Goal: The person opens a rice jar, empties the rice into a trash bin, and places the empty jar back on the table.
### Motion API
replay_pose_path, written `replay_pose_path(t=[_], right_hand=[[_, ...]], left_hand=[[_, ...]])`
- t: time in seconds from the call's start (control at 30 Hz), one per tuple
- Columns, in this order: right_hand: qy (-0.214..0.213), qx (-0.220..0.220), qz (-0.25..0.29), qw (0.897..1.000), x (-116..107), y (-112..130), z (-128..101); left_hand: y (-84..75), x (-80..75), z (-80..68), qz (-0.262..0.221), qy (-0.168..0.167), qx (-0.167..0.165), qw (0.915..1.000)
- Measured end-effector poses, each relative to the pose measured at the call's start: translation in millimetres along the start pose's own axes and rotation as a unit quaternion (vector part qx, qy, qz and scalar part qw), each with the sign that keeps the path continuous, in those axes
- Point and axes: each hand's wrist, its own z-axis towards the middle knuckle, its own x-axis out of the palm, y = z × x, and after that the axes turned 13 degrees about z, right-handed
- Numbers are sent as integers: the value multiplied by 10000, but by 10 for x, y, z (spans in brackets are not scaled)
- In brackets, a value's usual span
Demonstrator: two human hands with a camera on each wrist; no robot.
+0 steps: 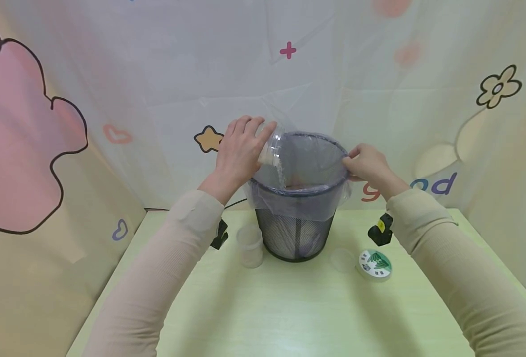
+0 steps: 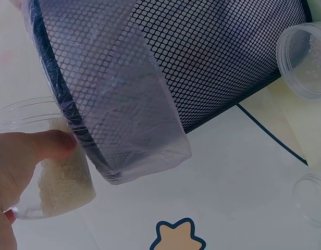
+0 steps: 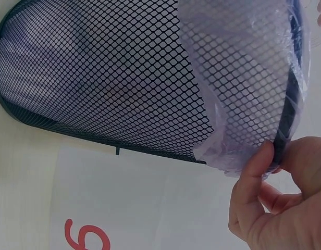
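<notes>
Clear plastic cup, tipped mouth-down over the rim of the black mesh bin, is wrapped by the curled fingers of the left hand; white grains fall from it just below the fingertips into the translucent liner bag. Across the rim, the right hand pinches liner and rim together. Below the left forearm stands a second clear cup; a loose clear lid and a printed round lid lie below the right wrist on the pale green table.

Left wrist view: the thumb presses the cup wall, which touches the liner-covered rim beside the thumb tip. White grains pack the cup's lower part.

Right wrist view: the thumb and curled fingers clamp the rim wire with the film folded over it; the mesh wall runs away from the fingers.

Judgement: the cup looks light, thin-walled and smooth, apt to flex or slip if squeezed; the mid-wall wrap is the sound hold. The bin seems light and stiff, the liner soft and slippery, so pinching at the rim is what steadies them.
</notes>
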Motion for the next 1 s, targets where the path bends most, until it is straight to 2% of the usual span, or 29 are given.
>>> replay_pose_path(t=[0.17, 0.43, 1.0], right_hand=[[4, 26, 51, 10000, -2, 11, -5], [12, 18, 85, 10000, 1, 18, -16], [21, -22, 28, 10000, 6, 11, -14]], left_hand=[[-3, 6, -1, 38, -97, 43, 9999], [-2, -3, 8, 81, 7, 90, 9999], [-2, 2, -9, 97, -84, 149, 9998]])
